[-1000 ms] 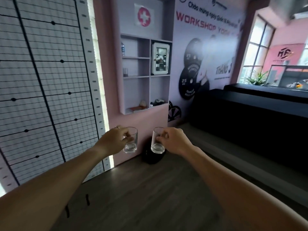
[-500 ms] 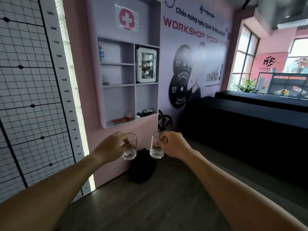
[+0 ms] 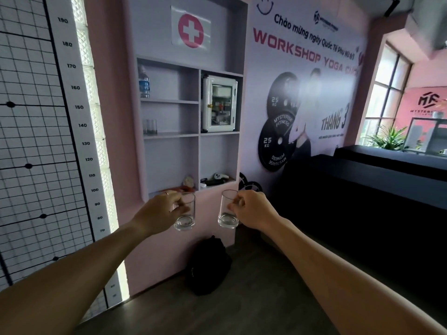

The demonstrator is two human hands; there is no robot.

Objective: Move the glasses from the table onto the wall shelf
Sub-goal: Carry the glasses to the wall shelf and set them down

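Head cam: both arms out straight. My left hand [image 3: 160, 212] is closed round the side of a glass [image 3: 185, 215], thumb and fingers wrapped at mid-height; right hand [image 3: 251, 209] pinches the other glass [image 3: 227, 212] near its rim, fingers curled shut on it. Both glasses upright, long axis vertical, empty as far as I can tell, just apart from each other, not touching.

The shelf [image 3: 169, 135] is ahead and above both hands, set in the wall. Its bottom lip sits right behind my left knuckles; the open bays are higher. Two glasses [image 3: 150, 126] already stand in the mid-left bay, at its left end, so free room is to their right. That bay is up and slightly left of my left hand, so left is nearer; right has to cross over.

Other bays: bottle [image 3: 144, 82] top-left, white cabinet [image 3: 219, 103] fills the right-middle one, small clutter along the bottom row. Judgement: lift both up past the lower board edge, keep them level, left goes in first. A bag [image 3: 209, 267] sits on the floor below, not in the way.
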